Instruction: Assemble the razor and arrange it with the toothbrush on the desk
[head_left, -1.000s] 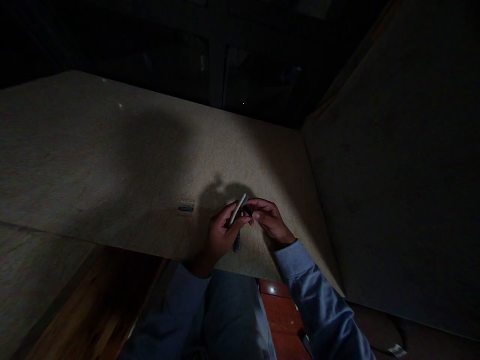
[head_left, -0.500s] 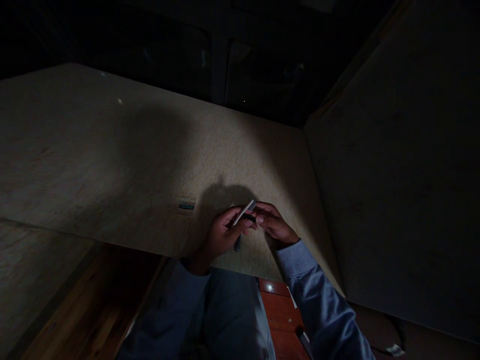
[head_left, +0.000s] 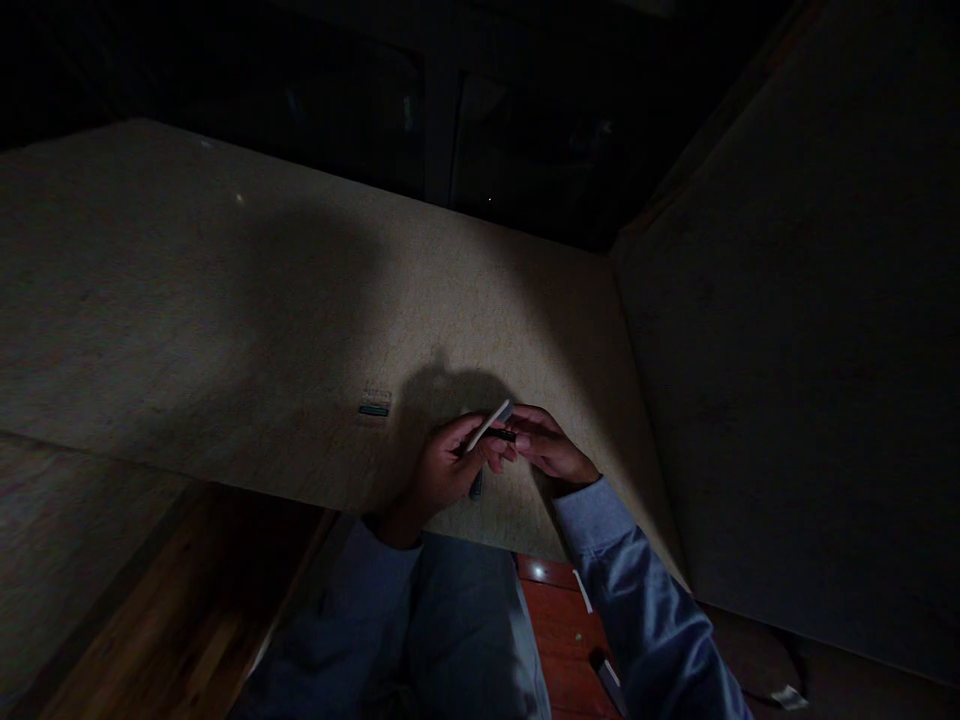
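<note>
Head view shows the left hand (head_left: 444, 466) curled round a thin pale object (head_left: 489, 425), the right hand (head_left: 551, 447) pinching a small dark piece (head_left: 502, 435).

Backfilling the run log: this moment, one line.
left hand: holding flat pale-edged object | right hand: fingers on short black piece | beige tabletop: small dark-teal bar, left of both hands | materials: unclear

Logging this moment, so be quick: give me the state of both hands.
Left hand: closed on a thin, pale-edged object.
Right hand: fingers closed around a small dark piece beside it.
</note>
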